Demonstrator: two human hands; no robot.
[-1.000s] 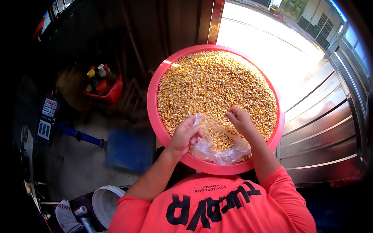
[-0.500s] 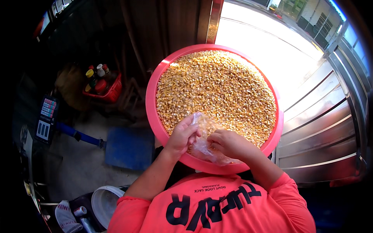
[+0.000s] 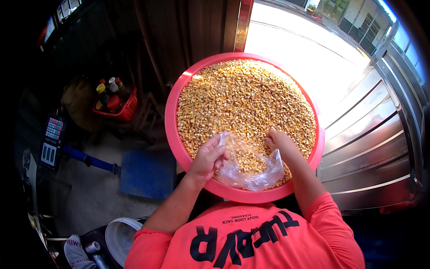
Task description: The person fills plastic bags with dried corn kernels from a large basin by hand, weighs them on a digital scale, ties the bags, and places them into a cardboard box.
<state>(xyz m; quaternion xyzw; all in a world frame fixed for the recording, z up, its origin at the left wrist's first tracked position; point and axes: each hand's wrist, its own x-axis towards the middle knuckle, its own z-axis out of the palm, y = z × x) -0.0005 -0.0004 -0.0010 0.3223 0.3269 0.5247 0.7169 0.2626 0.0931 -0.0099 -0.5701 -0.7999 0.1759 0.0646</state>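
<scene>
The right hand (image 3: pixel 278 141) has moved rightward from over the plastic bag (image 3: pixel 259 180), grip unclear; the left hand (image 3: pixel 207 159) pinches the bag by the pink tub's near rim (image 3: pixel 244 196); corn (image 3: pixel 246 96) spreads to the far rim.

1. Left hand (image 3: pixel 209 158) pinches clear plastic bag (image 3: pixel 263 180) at its left edge; bag mouth spread.
2. Right of grip: right hand (image 3: pixel 281 143), fingers curled, at corn kernels (image 3: pixel 244 101); can't tell if holding any.
3. Below grip: 1 pink basin (image 3: pixel 172 127), corn-filled.
4. Left of grip, well apart: blue platform (image 3: pixel 148 175); farther, red basket (image 3: pixel 129 109) with bottles (image 3: pixel 112 96).
</scene>
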